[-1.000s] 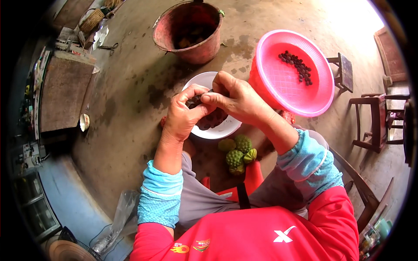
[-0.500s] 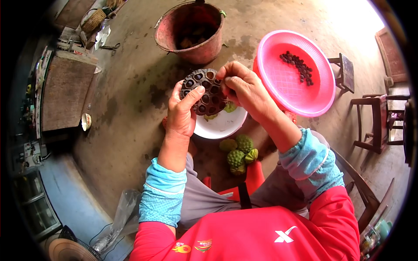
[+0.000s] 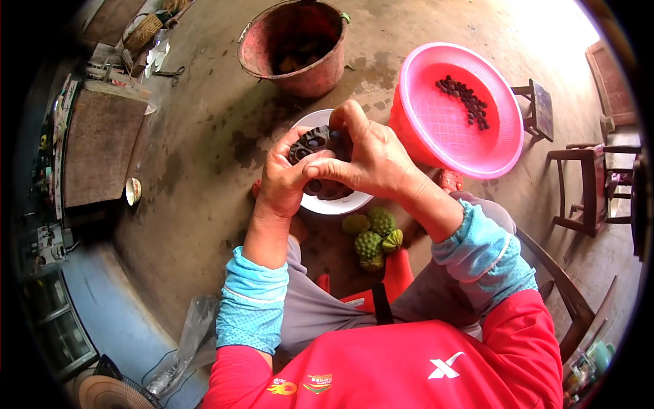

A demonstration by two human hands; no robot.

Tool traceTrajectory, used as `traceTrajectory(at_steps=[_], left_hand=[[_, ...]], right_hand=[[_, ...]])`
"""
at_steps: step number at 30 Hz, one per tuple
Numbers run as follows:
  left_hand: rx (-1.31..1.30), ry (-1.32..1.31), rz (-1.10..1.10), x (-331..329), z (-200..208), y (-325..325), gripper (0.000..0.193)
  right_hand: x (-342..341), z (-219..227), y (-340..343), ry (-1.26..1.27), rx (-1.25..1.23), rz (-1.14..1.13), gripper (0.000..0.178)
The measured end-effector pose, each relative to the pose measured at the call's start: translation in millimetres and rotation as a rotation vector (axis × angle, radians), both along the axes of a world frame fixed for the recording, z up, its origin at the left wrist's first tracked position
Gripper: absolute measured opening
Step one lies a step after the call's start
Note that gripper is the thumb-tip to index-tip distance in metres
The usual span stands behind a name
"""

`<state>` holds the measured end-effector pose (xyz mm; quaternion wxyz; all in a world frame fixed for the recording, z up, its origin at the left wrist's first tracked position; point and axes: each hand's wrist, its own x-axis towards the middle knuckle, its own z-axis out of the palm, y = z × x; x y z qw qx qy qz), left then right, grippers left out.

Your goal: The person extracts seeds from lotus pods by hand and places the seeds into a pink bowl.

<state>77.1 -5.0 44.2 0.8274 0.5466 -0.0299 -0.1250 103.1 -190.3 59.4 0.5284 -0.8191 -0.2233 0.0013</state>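
A dark brown dried lotus seed pod (image 3: 315, 141) is held between my two hands above a white bowl (image 3: 353, 204). My left hand (image 3: 281, 180) grips its left side. My right hand (image 3: 378, 160) is closed round the right side, its thumb laid across the pod's face towards my left thumb. Round holes show in the pod, some with dark seeds inside; my fingers cover much of the rest. Right of my hands, a pink plastic basket (image 3: 503, 153) holds a scatter of dark lotus seeds (image 3: 464, 99).
Beyond the bowl stands a worn red bucket (image 3: 315, 81) with dark scraps inside. Several green knobby fruits (image 3: 368, 245) lie between my feet. Wooden stools (image 3: 540, 111) stand to the right. At left are a wooden board (image 3: 105, 146) and a small patterned bowl (image 3: 133, 191).
The lotus pod has tipped and come down slightly. My right hand has gone from fingertips at the pod's upper right edge to a grip round its right side.
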Motion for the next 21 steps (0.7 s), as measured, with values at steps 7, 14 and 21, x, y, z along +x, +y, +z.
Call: traceTrajectory(at_steps=[7, 14, 21], left_hand=[[-0.104, 0.145, 0.004, -0.9, 15.6, -9.9, 0.035], [-0.194, 0.247, 0.137, 8.0, 17.8, -17.0, 0.033], [0.014, 0.207, 0.243, 7.5, 6.4, -11.8, 0.033]], right_hand=[[3.0, -5.3, -2.2, -0.045, 0.225, 0.053, 0.032], [14.8, -5.3, 0.1, 0.769, 0.819, -0.168, 0.009], [24.9, 4.2, -15.7, 0.935, 1.016, -0.079, 0.028]])
